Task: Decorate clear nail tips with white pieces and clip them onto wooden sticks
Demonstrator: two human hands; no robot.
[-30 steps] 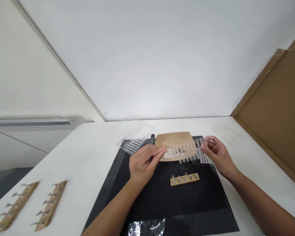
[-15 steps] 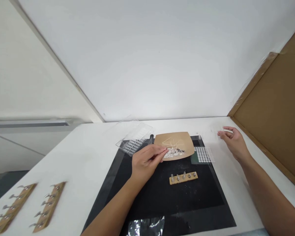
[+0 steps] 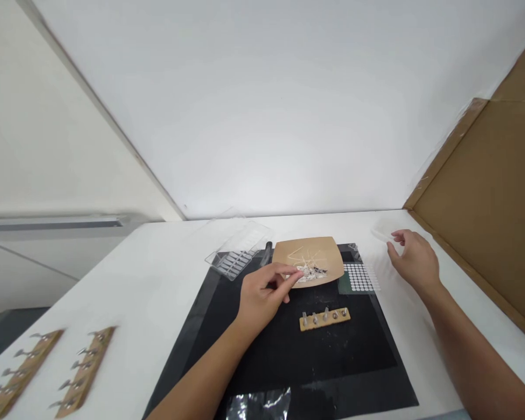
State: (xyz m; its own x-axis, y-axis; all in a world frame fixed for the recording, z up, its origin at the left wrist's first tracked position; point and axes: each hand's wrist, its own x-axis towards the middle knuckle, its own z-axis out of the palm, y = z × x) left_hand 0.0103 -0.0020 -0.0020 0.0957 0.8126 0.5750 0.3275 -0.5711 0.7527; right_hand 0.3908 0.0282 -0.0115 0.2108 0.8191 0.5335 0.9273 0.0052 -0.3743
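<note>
My left hand [image 3: 266, 291] is over the near edge of a brown paper tray [image 3: 284, 251], thumb and forefinger pinched together; anything between the tips is too small to make out. In the tray lie pale thin sticks [image 3: 308, 256] and a heap of white and dark scraps [image 3: 315, 273]. At the right, my right hand [image 3: 415, 259] has its thumb and fingers apart, beside a clear plastic lid or shallow box [image 3: 385, 227] on the white table. In front of the tray rests a small wooden strip [image 3: 325, 319] with several metal and clear pieces standing in it.
Clear plastic trays [image 3: 236, 251] and a dark tube [image 3: 268, 251] lie left of the paper tray. A sheet of white dots [image 3: 363, 277] overlaps the black mat [image 3: 332, 367]. Two wooden strips with metal pieces [image 3: 87, 370] sit far left. Cardboard [image 3: 485, 204] stands at right.
My right hand's fingers have parted, and the clear plastic piece now rests on the table beside them. My left hand has shifted slightly right and stays pinched over the tray.
</note>
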